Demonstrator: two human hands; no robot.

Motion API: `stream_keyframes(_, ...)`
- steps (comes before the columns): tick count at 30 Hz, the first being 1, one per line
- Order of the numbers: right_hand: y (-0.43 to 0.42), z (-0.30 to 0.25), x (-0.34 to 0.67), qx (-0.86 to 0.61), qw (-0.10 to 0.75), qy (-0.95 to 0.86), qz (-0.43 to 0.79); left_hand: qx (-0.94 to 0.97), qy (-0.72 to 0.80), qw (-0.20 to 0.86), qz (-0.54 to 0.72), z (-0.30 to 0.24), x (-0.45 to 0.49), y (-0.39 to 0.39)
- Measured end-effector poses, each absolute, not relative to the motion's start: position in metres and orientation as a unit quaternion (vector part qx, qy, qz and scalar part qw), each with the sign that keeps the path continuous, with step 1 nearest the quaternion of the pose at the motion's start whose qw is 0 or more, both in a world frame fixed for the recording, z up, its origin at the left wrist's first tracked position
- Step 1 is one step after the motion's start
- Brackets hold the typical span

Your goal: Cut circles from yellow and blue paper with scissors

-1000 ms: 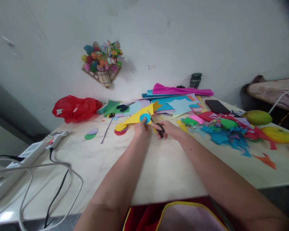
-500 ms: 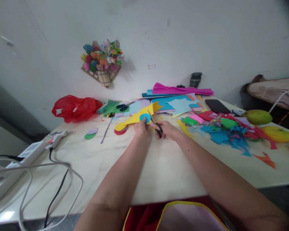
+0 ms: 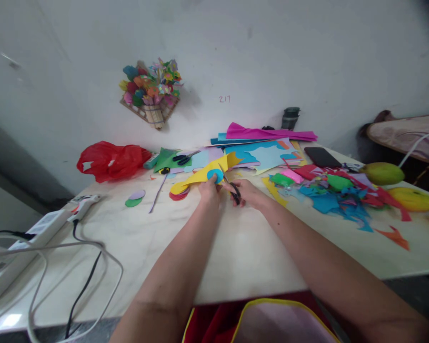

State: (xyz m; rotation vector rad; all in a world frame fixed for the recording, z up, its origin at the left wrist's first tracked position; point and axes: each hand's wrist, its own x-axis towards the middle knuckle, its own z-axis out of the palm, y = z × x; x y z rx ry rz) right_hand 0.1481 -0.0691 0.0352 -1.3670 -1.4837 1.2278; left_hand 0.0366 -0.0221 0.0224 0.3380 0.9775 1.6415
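At the far left, a white power strip [image 3: 39, 228] is set on the desk [image 3: 264, 252], and a red bag [image 3: 114, 162] is seen farther back. Right of the bag, a green circle [image 3: 133, 203] is partly overlapped by a lavender circle [image 3: 138, 194]; nearer the centre, a stack of paper circles [image 3: 179, 189] is topped by a yellow one.

At the centre of the frame, a blue circle [image 3: 214, 175] is held against yellow paper [image 3: 230, 160] by the left hand [image 3: 210, 189], whose fingers are pinched with the thumb laid over the blue face. Just to the right, the handles of scissors [image 3: 235, 193] are gripped by the curled fingers of the right hand [image 3: 248, 192]; the blades are directed beside the circle's right edge, their spread not clearly resolved.

Relative to one second earlier, the right hand and handles have been shifted slightly leftward, while the blue circle is kept almost in place. Cutting is therefore judged to be under way, only slightly advanced, with the surrounding yellow paper not yet trimmed off.

At the right, unchanged, coloured scraps [image 3: 324, 202] are heaped beside fruit [image 3: 382, 174].
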Motion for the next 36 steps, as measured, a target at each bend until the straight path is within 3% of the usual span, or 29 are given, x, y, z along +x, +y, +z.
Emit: stream_keyframes(36,-0.0679,0.0364,0.1431,-0.551,0.392,-0.576,0.459,0.134,0.436,0.561,0.691,0.0234,0.0369,-0.0205)
